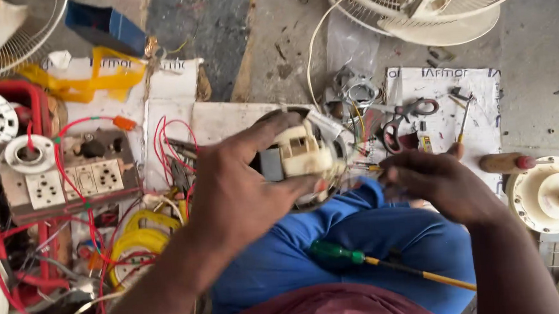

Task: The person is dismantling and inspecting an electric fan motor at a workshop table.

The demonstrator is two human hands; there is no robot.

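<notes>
left hand (242, 186) grips cream fan part (305, 152) | right hand (442, 185) pinches wires (365, 167) | concrete floor (546, 27) (cluttered)

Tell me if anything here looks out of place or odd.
A green-handled screwdriver lies loose across the blue-clad lap while both hands work above it. Red wires sprawl tangled around the switchboard.

Cream switch block (305, 150), green-handled yellow screwdriver (365, 259), red wires (75, 184), blue trousers (364, 236).
</notes>
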